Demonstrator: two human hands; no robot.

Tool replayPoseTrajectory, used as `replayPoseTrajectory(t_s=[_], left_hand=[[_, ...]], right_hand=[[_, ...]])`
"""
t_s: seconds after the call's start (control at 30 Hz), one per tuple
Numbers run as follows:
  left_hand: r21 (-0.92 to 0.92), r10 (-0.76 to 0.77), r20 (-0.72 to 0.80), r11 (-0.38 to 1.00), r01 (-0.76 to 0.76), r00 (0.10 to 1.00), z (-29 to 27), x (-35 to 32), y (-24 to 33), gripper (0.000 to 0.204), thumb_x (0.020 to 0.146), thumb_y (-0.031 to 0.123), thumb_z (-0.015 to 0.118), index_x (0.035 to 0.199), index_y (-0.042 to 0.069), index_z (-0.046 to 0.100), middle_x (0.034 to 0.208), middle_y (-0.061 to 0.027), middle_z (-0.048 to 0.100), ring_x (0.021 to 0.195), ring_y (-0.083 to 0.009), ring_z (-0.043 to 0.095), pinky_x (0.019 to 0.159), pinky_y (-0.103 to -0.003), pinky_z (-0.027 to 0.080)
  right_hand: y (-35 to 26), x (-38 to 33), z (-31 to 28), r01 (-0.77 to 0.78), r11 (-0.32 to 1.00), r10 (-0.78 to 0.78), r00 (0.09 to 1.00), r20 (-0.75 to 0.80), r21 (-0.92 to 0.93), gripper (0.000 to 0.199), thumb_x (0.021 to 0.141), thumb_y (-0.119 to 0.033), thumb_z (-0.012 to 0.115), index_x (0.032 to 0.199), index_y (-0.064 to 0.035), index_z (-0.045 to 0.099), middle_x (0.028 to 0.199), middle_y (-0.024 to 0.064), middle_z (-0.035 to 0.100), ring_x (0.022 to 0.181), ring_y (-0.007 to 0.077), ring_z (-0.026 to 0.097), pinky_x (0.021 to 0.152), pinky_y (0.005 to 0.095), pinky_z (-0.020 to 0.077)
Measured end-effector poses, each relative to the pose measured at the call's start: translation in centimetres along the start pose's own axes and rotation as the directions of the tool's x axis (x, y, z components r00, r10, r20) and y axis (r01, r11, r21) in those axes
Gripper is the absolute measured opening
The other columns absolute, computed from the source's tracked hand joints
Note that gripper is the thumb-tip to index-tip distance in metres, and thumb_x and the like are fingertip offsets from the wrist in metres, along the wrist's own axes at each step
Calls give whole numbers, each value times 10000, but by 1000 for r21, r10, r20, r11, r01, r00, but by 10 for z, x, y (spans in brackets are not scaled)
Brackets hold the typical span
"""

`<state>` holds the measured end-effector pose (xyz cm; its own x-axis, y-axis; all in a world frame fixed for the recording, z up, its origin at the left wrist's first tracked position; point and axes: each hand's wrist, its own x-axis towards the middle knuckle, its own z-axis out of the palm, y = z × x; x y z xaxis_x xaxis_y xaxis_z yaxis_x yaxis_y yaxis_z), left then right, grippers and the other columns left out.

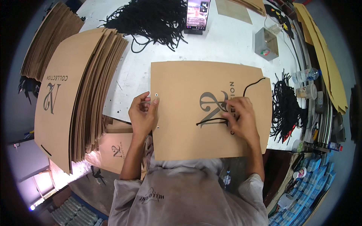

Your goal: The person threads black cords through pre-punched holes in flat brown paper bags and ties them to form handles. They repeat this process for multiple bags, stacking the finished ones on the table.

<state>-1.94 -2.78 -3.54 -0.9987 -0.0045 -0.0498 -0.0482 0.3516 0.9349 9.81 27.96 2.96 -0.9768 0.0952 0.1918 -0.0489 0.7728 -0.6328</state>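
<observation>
Seen from above, a flat kraft-paper bag (181, 109) lies at the centre of the white desk (230, 37), its long axis running from nine to three o'clock, squarely between the person's two hands. The left hand (143, 113) pinches the bag's nine o'clock edge, fingers curled close beside two small metal eyelets (156, 94) punched through the smooth, stiff card. The right hand (241, 116) rests palm-down on the printed dark logo toward three o'clock, fingers narrowed on a thin black cord (211, 120) that trails toward the eyelets and loops off past the bag's one o'clock corner. The free cord end lies nearer the right hand; the eyelets sit right at the left.

At nine to ten o'clock a tall fanned stack of matching brown bags (75, 94) leans on the desk. A tangled heap of matte black cords (154, 19) fills twelve o'clock beside an upright phone (198, 15); a second bundle of cords (286, 105) sits at three o'clock, near a small grey box (267, 43) and clear plastic cups (307, 90).
</observation>
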Motion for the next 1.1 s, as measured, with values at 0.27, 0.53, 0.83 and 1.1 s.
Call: replayPoseTrajectory(t_s=[0.27,0.53,0.83,1.1], left_hand=[[-234,-87,275,960,154,958,-1,-12,10,447,905,16,769,1319,-57,616,926,-11,608,792,-57,600,694,-195,509],[-386,50,424,913,131,904,1,-21,15,493,972,-23,620,1448,-74,505,1171,-109,682,911,-110,656,812,-266,557],[-500,68,543,827,257,837,-9,-13,0,448,1013,-70,501,1460,-67,511,1181,-117,690,966,-109,676,839,-261,553],[-428,-13,642,823,373,766,-16,1,4,467,995,-100,567,1457,-85,500,1219,-133,670,1093,-180,687,961,-319,586]], right_hand=[[-30,6,63,161,970,-197,959,205,182,112,874,-43,744,972,-44,690,1025,110,632,984,292,637,874,434,481],[-65,46,94,83,866,-131,989,64,492,142,938,23,660,1076,24,689,943,144,670,771,274,681,663,344,540],[-74,51,111,24,899,-60,996,69,436,80,903,24,702,979,8,680,895,131,670,766,254,684,668,341,537],[-67,54,117,120,882,-156,987,43,456,93,903,49,703,982,0,698,851,101,645,707,207,649,606,303,497]])
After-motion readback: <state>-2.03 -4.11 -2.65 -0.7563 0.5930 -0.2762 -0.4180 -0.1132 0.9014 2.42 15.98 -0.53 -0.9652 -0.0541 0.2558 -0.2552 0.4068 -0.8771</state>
